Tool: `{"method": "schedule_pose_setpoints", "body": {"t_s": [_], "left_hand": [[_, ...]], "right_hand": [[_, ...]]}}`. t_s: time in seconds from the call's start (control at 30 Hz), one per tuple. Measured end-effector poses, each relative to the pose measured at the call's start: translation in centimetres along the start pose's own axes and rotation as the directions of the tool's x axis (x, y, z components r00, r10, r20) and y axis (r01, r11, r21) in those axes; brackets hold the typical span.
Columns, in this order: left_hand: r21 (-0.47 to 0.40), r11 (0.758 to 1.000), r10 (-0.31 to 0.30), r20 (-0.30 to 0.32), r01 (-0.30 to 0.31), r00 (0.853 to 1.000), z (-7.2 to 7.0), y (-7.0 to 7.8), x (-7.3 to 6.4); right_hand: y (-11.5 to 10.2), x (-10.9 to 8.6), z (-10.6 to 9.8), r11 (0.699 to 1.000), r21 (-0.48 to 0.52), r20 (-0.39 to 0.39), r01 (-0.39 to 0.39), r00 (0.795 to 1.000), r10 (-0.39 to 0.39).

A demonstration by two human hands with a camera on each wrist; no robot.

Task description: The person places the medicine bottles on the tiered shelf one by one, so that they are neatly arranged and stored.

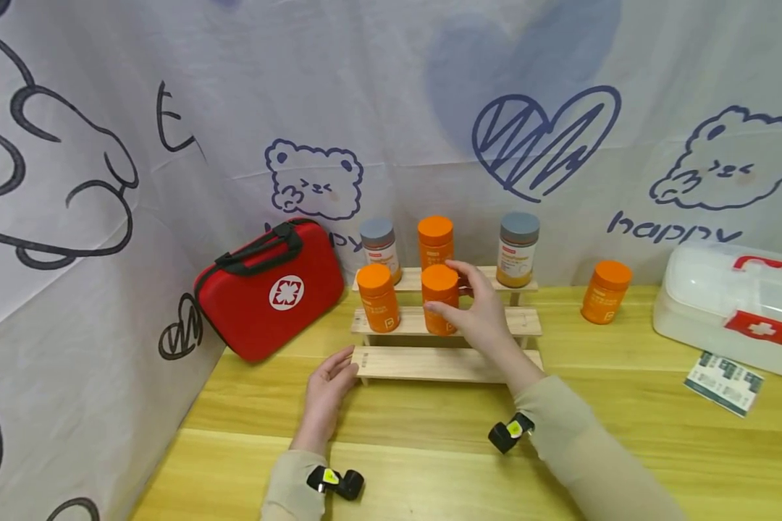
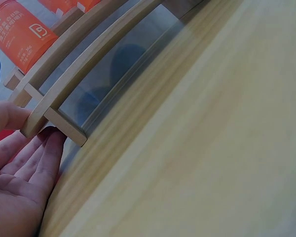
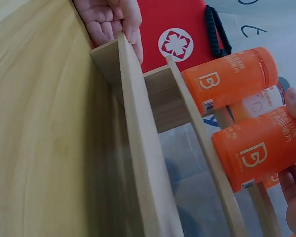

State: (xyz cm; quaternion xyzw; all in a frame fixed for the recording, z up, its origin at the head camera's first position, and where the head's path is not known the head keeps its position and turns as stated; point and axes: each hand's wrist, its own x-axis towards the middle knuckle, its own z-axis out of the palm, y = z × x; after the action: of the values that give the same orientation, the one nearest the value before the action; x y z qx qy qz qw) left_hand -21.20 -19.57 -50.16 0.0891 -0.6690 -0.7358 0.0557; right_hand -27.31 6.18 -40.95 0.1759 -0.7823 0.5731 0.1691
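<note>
My right hand (image 1: 482,311) grips an orange jar (image 1: 440,298) between thumb and fingers, its base at the middle step of a three-step wooden rack (image 1: 430,364). In the right wrist view, thumb and fingers lie on opposite sides of that jar (image 3: 261,145). Left of it on the same step stands another orange jar (image 1: 379,300). Low at the rack's left end, my left hand (image 1: 329,387) pinches the corner of the bottom step, thumb on the board and fingers behind it. The top step bears a third orange jar (image 1: 435,239) between two grey-lidded jars, one left (image 1: 379,246) and one right (image 1: 518,250).
A red first-aid case (image 1: 270,289) leans at the back left. To the right on the table (image 1: 599,427) stand an orange jar (image 1: 606,291) and a white first-aid box (image 1: 710,289) with a red latch. A printed card or pack (image 1: 723,383) lies before the box.
</note>
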Motion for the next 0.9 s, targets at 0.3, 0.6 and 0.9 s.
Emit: {"method": "schedule_pose_setpoints", "body": {"t_s": [0.3, 0.6, 0.9], "left_hand": [[-0.013, 1.0, 0.014, 0.003, -0.014, 1.0, -0.1, 0.0, 0.0], [-0.008, 1.0, 0.016, 0.021, -0.016, 1.0, 0.0, 0.2, -0.2], [0.003, 1.0, 0.027, 0.016, -0.027, 1.0, -0.1, 0.0, 0.0]], "right_hand": [[0.5, -0.4, 0.1, 0.999, -0.027, 0.01, 0.044, 0.999, -0.044], [1.1, -1.7, -2.0, 0.998, -0.049, 0.101, -0.028, 0.994, 0.033], [2.4, -2.8, -5.3, 0.993, -0.093, 0.091, 0.079, 0.993, -0.071]]}}
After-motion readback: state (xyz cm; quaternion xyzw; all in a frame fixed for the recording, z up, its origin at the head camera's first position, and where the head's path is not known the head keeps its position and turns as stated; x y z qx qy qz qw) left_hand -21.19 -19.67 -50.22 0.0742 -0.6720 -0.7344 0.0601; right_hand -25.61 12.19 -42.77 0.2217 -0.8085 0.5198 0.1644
